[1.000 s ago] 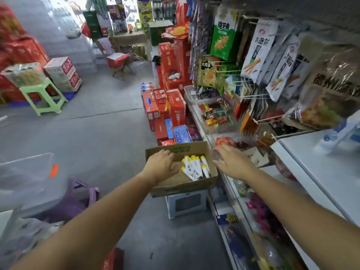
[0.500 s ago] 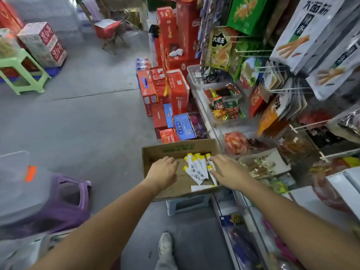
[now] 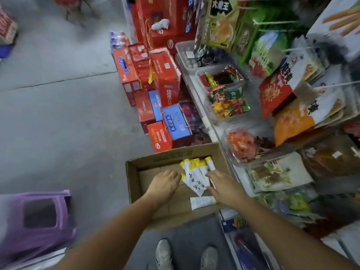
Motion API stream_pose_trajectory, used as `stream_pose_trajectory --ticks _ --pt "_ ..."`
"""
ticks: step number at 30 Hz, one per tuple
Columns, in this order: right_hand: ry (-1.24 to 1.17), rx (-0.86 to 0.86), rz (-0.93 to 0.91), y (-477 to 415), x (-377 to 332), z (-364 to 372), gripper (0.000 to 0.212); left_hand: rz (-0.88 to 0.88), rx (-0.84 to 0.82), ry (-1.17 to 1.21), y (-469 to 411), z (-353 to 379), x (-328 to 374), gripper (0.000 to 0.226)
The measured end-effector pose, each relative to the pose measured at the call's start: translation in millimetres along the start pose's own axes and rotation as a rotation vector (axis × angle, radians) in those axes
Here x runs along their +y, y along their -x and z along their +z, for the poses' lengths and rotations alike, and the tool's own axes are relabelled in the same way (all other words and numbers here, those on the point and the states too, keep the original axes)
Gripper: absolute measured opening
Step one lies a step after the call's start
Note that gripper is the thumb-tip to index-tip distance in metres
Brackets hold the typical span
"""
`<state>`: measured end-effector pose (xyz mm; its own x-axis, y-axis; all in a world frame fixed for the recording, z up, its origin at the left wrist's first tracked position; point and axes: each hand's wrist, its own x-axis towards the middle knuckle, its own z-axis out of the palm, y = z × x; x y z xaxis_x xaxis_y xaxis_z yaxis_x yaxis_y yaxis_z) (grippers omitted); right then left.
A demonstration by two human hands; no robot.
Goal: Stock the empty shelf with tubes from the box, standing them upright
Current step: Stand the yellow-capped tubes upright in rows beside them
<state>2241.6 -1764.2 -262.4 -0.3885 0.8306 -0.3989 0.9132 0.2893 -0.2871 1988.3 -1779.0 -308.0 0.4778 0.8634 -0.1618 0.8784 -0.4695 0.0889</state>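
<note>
An open cardboard box (image 3: 132, 184) sits low in front of me, beside the shelving. Several white tubes with yellow caps (image 3: 196, 176) lie flat in a fan at its right side. One more white tube (image 3: 201, 202) lies crosswise near the box's front edge. My left hand (image 3: 165, 185) hovers inside the box just left of the tubes, its fingers curled downward. My right hand (image 3: 224, 185) is spread palm down over the right ends of the tubes and touches them. Neither hand visibly holds a tube. The empty shelf is out of view.
Shelving with clear bins of snacks (image 3: 228, 98) and hanging snack bags (image 3: 288, 88) runs along the right. Red and blue gift boxes (image 3: 155, 88) are stacked on the floor beyond the box. A purple stool (image 3: 39, 215) stands at left. My shoes (image 3: 163, 254) show below.
My view has tilted down and moved closer to the box. Both hands have reached further into it, and my right hand came from the box's right edge onto the tubes.
</note>
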Motion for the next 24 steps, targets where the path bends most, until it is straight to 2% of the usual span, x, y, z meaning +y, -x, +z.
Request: stream_pose_trajectory --ticks 8,14,19,24 --pt "-0.028 -0.049 0.006 -59.9 41.0 66.3 0.046 0.065 0.036 0.014 -39.8 70.5 6.3 0.028" --pt "-0.032 -0.048 -0.017 -94.5 53.7 119.1 0.048 0.048 -0.017 0.017 -60.1 119.1 9.9 0.05" --pt "-0.014 0.015 -0.035 -128.8 59.6 142.0 0.055 0.034 0.016 -0.012 -83.1 151.7 3.5 0.036" --pt "0.026 0.068 0.002 -159.9 62.3 147.8 0.057 -0.046 0.021 0.009 -106.0 173.2 -7.0 0.036"
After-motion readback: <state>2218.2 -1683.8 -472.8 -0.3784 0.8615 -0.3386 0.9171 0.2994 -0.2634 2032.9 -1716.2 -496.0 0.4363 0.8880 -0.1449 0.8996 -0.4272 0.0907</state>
